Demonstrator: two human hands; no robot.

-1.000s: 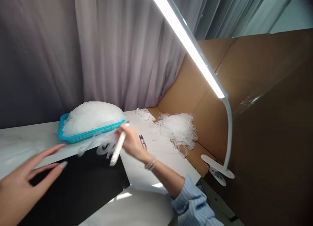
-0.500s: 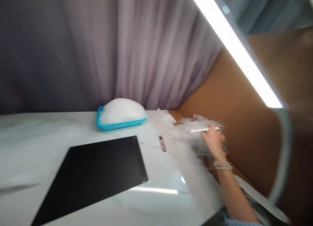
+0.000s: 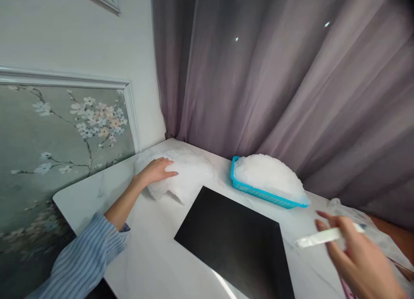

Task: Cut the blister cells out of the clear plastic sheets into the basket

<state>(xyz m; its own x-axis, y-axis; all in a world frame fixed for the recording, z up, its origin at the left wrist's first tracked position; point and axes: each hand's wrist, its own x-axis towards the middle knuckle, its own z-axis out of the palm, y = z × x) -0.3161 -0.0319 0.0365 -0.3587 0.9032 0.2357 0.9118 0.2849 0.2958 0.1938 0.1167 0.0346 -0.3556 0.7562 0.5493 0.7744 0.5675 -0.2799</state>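
**Left hand on a white mesh heap, right hand gripping a white stick**

The left hand (image 3: 157, 171) rests open on the mesh heap (image 3: 192, 176) on the bench (image 3: 97, 195). The right hand (image 3: 359, 260) holds the blurred white stick (image 3: 318, 237) near a black mat (image 3: 226, 247). A blue basket (image 3: 258, 193), piled high with more of it, sits against a curtain (image 3: 258, 74).

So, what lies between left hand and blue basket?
In the head view, crumpled white sheer material under the left hand, then marble tabletop, before the blue basket.

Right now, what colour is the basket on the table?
The plastic basket is turquoise, best in the head view.
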